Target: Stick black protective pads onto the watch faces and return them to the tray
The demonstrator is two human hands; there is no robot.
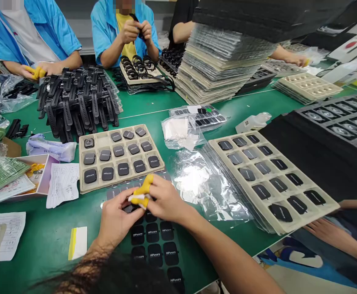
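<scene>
Showing a yellow-and-white piece [142, 195] pinched by clenched fingers [157, 184] of the left hand [114, 218] and right hand [166, 197], held above a black pad sheet [155, 241], the grip partly hidden.

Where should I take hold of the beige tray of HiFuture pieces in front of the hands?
Probably the bare rim of the beige tray along its near long edge, coming from the person's side, left of the right hand. That wide border holds no pieces, and the tray lies level on the green mat.

sticker sheet [155, 245] lies before foam tray [114, 130]
</scene>
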